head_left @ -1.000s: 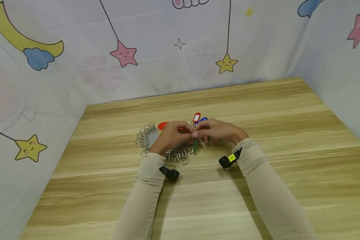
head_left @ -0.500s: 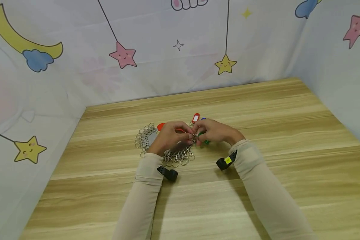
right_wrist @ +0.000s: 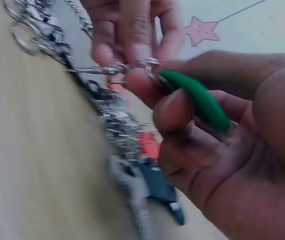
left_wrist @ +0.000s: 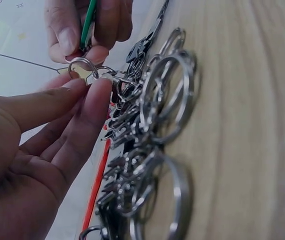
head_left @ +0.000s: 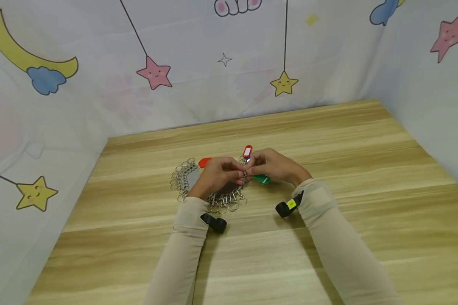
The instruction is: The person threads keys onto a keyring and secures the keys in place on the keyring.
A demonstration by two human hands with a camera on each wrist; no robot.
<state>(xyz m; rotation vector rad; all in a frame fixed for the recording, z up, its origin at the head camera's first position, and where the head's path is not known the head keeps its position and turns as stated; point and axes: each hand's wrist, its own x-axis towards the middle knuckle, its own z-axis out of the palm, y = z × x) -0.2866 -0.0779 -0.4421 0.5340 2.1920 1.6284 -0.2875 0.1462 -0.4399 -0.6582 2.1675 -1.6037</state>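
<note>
In the head view my left hand (head_left: 215,177) and right hand (head_left: 277,166) meet, fingertips close together, over a ring of metal swivel clasps (head_left: 229,198). Thumb and fingers of the left hand pinch the metal fitting by a small split key ring (left_wrist: 82,61), which joins one clasp. A green key tag (right_wrist: 197,97) lies between the right thumb and fingers, its end beside that key ring. Whether the tag's own loop passes through the ring cannot be made out. Several clasps with larger rings (left_wrist: 168,100) hang below the left hand.
A red-framed tag (head_left: 247,151) with a white label lies behind the hands. Something flat and red (head_left: 205,162) shows beside the left hand, at a grey flat piece (head_left: 193,176). Keys (right_wrist: 132,185), one dark-headed, hang below the right fingers. White printed cloth borders the wooden table (head_left: 328,135).
The green tag, pointing down beneath the fingers a second ago, now sticks out rightward under the right hand. The blue tag has become mostly hidden. My left hand stays nearly in place.
</note>
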